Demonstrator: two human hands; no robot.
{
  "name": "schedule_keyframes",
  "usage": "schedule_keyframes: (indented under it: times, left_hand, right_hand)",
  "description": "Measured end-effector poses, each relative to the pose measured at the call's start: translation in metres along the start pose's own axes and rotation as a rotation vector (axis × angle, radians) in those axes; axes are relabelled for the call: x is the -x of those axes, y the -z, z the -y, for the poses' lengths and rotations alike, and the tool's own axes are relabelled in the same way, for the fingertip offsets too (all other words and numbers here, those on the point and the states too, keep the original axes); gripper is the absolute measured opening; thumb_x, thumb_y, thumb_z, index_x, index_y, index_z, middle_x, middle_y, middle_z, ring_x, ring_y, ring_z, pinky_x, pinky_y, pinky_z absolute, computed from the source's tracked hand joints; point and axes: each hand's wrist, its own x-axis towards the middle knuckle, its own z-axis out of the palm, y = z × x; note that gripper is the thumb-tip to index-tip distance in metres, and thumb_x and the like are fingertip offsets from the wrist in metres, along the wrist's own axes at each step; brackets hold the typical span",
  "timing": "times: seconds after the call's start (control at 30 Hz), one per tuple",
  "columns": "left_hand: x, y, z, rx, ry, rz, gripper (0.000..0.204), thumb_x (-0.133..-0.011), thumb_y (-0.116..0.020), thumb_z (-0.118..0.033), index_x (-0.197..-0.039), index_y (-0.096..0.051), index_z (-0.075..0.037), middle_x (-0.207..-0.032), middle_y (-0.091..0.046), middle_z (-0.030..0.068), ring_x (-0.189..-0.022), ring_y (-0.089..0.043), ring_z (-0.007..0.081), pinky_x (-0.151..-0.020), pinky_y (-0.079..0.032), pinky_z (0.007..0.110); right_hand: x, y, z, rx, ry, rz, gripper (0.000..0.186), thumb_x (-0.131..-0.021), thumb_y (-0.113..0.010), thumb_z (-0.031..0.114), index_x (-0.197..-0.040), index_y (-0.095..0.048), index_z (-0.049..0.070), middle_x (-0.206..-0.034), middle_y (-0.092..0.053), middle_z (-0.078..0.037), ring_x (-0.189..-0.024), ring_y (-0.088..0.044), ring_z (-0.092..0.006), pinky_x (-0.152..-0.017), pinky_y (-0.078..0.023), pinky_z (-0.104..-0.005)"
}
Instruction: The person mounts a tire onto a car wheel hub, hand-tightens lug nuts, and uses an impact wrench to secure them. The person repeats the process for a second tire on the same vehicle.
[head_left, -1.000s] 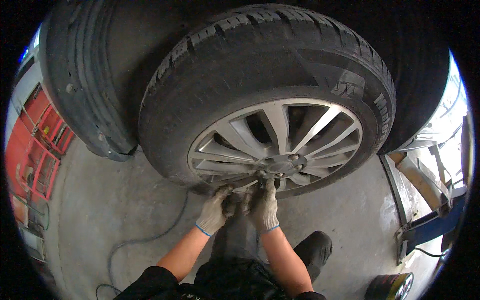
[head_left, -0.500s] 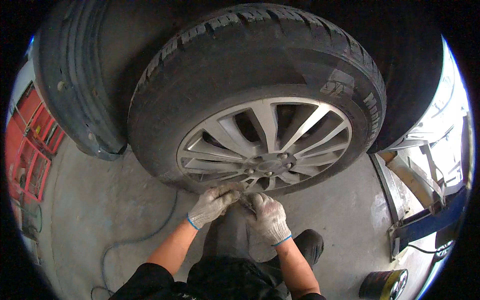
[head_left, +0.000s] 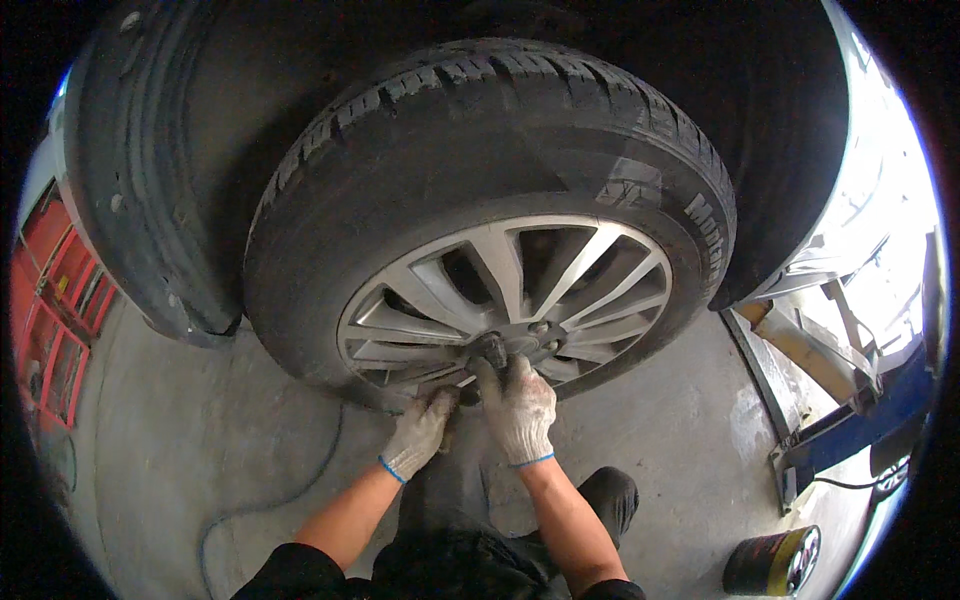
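Observation:
My right hand (head_left: 518, 408), in a pale knitted glove with a blue cuff, reaches up to the hub of a car wheel (head_left: 520, 265). Its fingers are closed around something dark at the lug nuts, too covered to name. Lower down, my left hand (head_left: 420, 436), gloved alike, is at the bottom edge of the rim. Its fingers are curled, and what they hold, if anything, is hidden. The silver alloy wheel has several spokes and carries a black tire (head_left: 400, 190). A lug nut (head_left: 540, 328) shows at the hub above my right fingers.
A dark wheel-arch liner (head_left: 140, 180) curves around the tire. On the right stand a blue lift arm (head_left: 850, 430) and a black-and-yellow drum (head_left: 770, 560). A hose (head_left: 270, 508) lies on the concrete floor at left, below a red metal rack (head_left: 65, 310).
My hands have moved apart. The right one rose from below the rim to the hub, while the left stayed low and shifted slightly down. The view has moved a little.

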Motion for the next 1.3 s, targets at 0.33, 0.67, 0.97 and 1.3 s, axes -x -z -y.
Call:
schedule_keyframes:
  times: [0.33,0.67,0.97,1.3]
  left_hand:
    - [0.009,-0.009,0.045,-0.405,-0.082,0.151,0.05,-0.09,-0.074,-0.024,-0.132,-0.058,0.0,-0.114,-0.068,0.0256,-0.101,-0.067,0.0422,-0.087,-0.054,0.049]
    - [-0.004,0.0,0.02,0.013,0.12,0.211,0.045,-0.103,-0.054,-0.019,-0.144,-0.05,0.0,-0.137,-0.06,0.0158,-0.122,-0.059,0.0279,-0.105,-0.047,0.04]
    - [0.0,0.0,0.067,0.893,0.657,0.159,0.047,-0.111,-0.044,-0.036,-0.144,-0.051,-0.004,-0.133,-0.061,0.0128,-0.109,-0.063,0.0196,-0.087,-0.055,0.031]
    - [-0.009,-0.004,0.113,0.728,0.329,0.242,0.056,-0.11,-0.041,-0.041,-0.148,-0.049,-0.001,-0.149,-0.053,0.0153,-0.13,-0.056,0.0284,-0.106,-0.049,0.041]
  right_hand:
    - [-0.01,-0.021,-0.011,-0.403,-0.208,0.114,0.043,-0.108,-0.048,0.038,-0.114,-0.069,0.001,-0.095,-0.072,-0.027,-0.086,-0.069,-0.0462,-0.073,-0.055,-0.0528]
    - [-0.015,-0.008,0.009,-0.079,-0.232,0.155,0.058,-0.102,-0.053,0.049,-0.122,-0.058,-0.004,-0.107,-0.071,-0.029,-0.101,-0.069,-0.044,-0.084,-0.055,-0.0506]
    - [-0.003,-0.015,0.02,0.024,-0.158,-0.059,0.051,-0.102,-0.057,0.043,-0.125,-0.054,-0.003,-0.106,-0.07,-0.028,-0.097,-0.071,-0.0414,-0.082,-0.058,-0.0483]
    - [-0.009,0.009,0.026,-0.115,-0.22,0.258,0.05,-0.104,-0.053,0.045,-0.115,-0.057,-0.004,-0.111,-0.068,-0.033,-0.107,-0.067,-0.0446,-0.088,-0.054,-0.0515]
